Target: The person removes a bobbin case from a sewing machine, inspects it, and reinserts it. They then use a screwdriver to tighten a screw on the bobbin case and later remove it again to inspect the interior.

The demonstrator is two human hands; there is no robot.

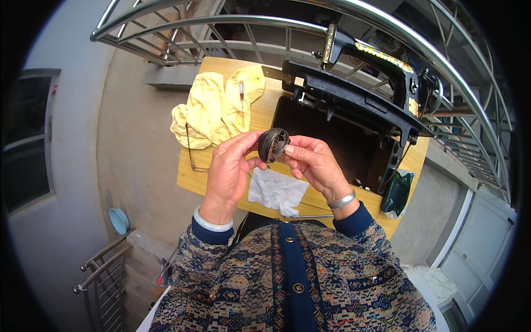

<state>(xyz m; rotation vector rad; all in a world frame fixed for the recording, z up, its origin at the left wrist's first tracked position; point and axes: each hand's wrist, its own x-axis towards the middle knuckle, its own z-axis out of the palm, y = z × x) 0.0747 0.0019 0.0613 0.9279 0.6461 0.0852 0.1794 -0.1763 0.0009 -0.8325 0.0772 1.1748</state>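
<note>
A dark, round metal part (273, 144), open in the middle, is held between my two hands above the table. My left hand (235, 166) has its fingers closed on the part's left side. My right hand (312, 166) pinches its right side with thumb and fingers. Just below lies a crumpled white cloth or tissue (276, 191). Beyond them, a black sewing machine head (376, 55) is tipped up over a dark opening (332, 138) in the wooden tabletop (191, 176).
Yellow cloth (207, 105), a screwdriver (241, 94) and glasses (189, 149) are at the table's left. A dark green packet (397, 193) lies at the right. Metal railings (232, 22) curve behind. A blue basin (119, 220) and stair railing (97, 270) are at lower left.
</note>
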